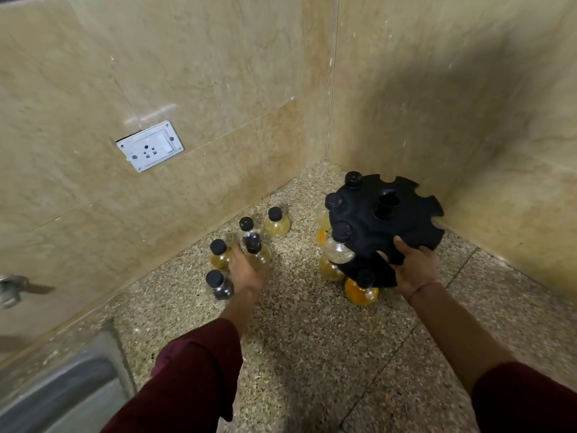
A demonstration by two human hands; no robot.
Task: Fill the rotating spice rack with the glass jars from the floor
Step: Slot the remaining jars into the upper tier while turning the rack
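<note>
Speckled stone floor (299, 339) met two beige marble walls (218, 73) in a far corner, with a white socket (150, 146) set low on the left wall and a steel sink (62, 392) at the near left edge. A black rack (396, 220) stood on the floor near the corner, toward the right, its top disc notched around the rim. Three black-capped jars hung in the notches on its left side, and lower jars showed beneath, among them an orange jar (362, 292) at the near side. The right hand (412, 267) gripped the rack's near edge, fingers curled over the top disc and thumb below. Left of the rack, five jars stood in a loose cluster on the floor: a yellow jar (276, 225) farthest, a dark jar (220, 285) nearest, the rest between. The left hand (246, 270) reached into the cluster, fingers closed around a pale jar (257, 253) in its middle, though blur hid how firm the hold was. Both sleeves (193, 370) were maroon.
</note>
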